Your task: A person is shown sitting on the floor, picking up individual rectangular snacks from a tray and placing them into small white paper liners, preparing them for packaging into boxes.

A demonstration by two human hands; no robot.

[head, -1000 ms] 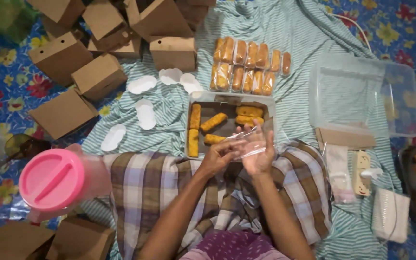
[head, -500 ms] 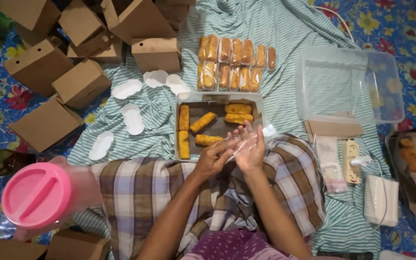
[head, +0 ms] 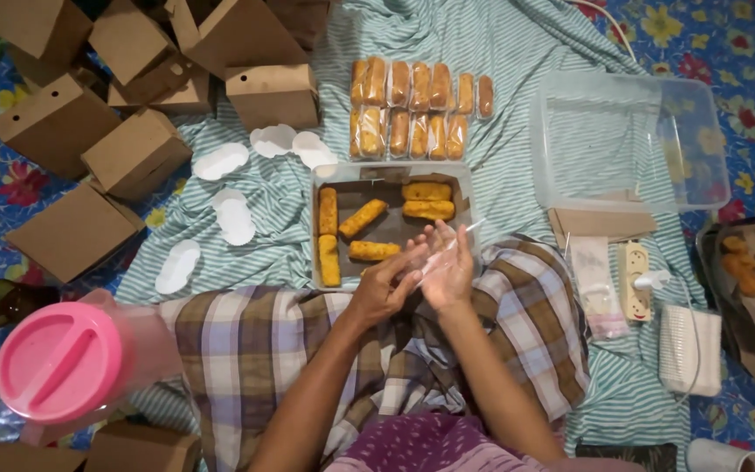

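This looks like a home, where food is packed by hand on the floor. The person sits cross-legged in a checked cloth point(head: 308, 350) on a striped green sheet point(head: 517, 35), which lies over a blue floor mat with flowers point(head: 744, 52). There is no table or counter. Around the person stand folded brown cardboard boxes point(head: 124, 149), a tray with fried golden rolls point(head: 395, 218), two rows of wrapped rolls point(head: 421, 105), an empty clear plastic tub point(head: 631, 140) and a pink plastic jug lid point(head: 58, 360). A white power strip point(head: 633, 280) lies on the sheet, as in a living room
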